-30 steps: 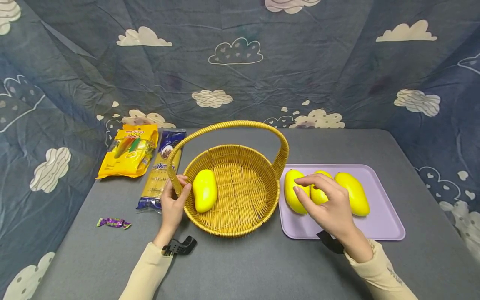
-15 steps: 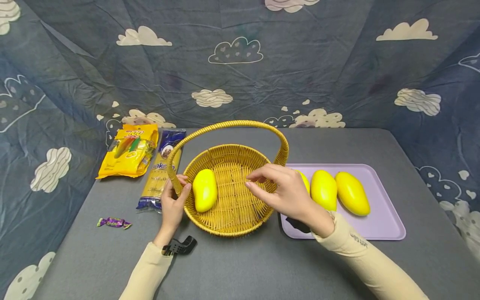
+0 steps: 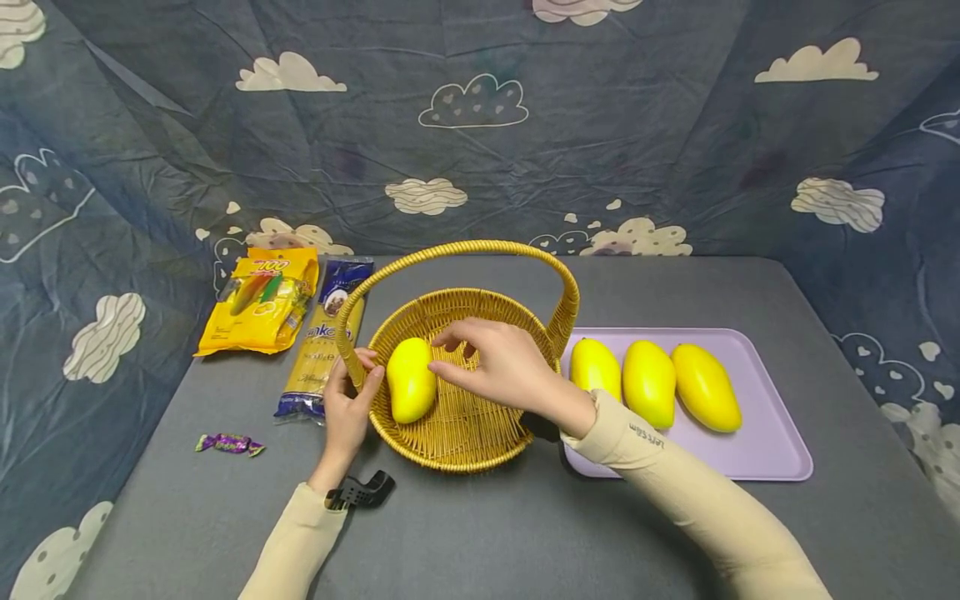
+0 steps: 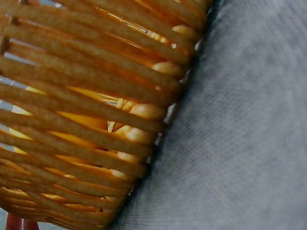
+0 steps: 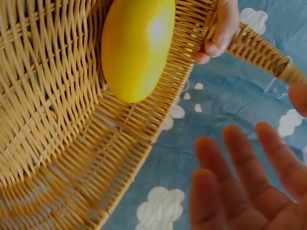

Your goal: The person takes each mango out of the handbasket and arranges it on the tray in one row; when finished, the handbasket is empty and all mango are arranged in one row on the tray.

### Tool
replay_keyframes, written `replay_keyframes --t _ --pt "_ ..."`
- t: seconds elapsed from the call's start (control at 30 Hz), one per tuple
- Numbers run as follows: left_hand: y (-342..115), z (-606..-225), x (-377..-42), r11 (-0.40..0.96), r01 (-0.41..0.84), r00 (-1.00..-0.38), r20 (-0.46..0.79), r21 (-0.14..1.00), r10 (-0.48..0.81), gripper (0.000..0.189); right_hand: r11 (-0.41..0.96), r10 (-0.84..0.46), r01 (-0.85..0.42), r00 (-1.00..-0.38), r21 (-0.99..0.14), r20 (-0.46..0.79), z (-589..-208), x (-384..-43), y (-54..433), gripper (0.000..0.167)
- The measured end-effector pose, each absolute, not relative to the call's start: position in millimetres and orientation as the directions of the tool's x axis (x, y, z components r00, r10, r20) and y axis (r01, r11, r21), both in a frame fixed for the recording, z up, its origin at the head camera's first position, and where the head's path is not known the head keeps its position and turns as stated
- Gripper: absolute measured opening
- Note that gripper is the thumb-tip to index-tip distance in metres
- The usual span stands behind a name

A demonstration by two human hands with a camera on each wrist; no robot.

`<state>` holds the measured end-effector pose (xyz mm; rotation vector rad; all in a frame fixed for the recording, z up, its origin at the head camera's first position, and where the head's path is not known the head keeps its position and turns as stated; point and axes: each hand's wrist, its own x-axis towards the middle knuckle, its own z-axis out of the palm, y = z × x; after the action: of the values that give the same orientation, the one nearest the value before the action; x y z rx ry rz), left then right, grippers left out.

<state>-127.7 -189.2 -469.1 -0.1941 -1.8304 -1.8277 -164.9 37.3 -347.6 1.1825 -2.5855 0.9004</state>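
My left hand [image 3: 348, 402] grips the yellow wicker basket [image 3: 468, 463] at its left side, where the arched handle [image 3: 480, 247] meets the rim. Its fingertips also show on the rim in the right wrist view. A yellow mango [image 3: 412, 380] lies inside the basket against the left wall. My right hand [image 3: 498, 360] is over the basket, fingertips close to the mango's right side and holding nothing. In the right wrist view its fingers [image 5: 247, 167] are spread and relaxed, apart from the mango. The left wrist view is filled mostly by the basket's woven wall [image 4: 86, 110].
On the right lies a lilac tray [image 3: 765, 446] with three more mangoes [image 3: 648, 383], the nearest partly behind the right sleeve. Left of the basket lie a blue-and-yellow pasta packet [image 3: 311, 367], a yellow candy bag [image 3: 258, 304] and a purple wrapped candy [image 3: 230, 444].
My right hand has moved left from above the tray, across the rim and over the basket to beside the mango. The left hand still holds the basket in the same place.
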Motion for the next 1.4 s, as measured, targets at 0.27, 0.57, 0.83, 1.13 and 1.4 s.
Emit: replay_keyframes --t 0.27,0.57,0.83,1.13,1.4 --pt "-189 -468 -128 0.062 0.462 -0.85 0.461 0.885 -0.254 0.012 0.632 -0.693 -0.655 -0.717 -0.415 0.078 -363 -187 15 0.045" --pt "-183 -453 -120 0.054 0.473 -0.845 0.471 0.879 -0.254 0.011 0.674 -0.696 -0.597 -0.711 -0.435 -0.1 -380 -198 -6 0.057" --pt "-190 -472 -128 0.063 0.462 -0.849 0.461 0.885 -0.256 0.013 0.694 -0.654 -0.528 -0.747 -0.49 -0.121 -389 -198 -16 0.061" --pt "-184 -455 -121 0.071 0.462 -0.849 0.464 0.884 -0.253 0.013 0.688 -0.648 -0.512 -0.753 -0.514 -0.116 -396 -196 -27 0.057" --pt "-180 -444 -116 0.096 0.449 -0.854 0.458 0.888 -0.247 0.012 0.679 -0.662 -0.499 -0.733 -0.539 -0.156 -396 -195 -26 0.063"
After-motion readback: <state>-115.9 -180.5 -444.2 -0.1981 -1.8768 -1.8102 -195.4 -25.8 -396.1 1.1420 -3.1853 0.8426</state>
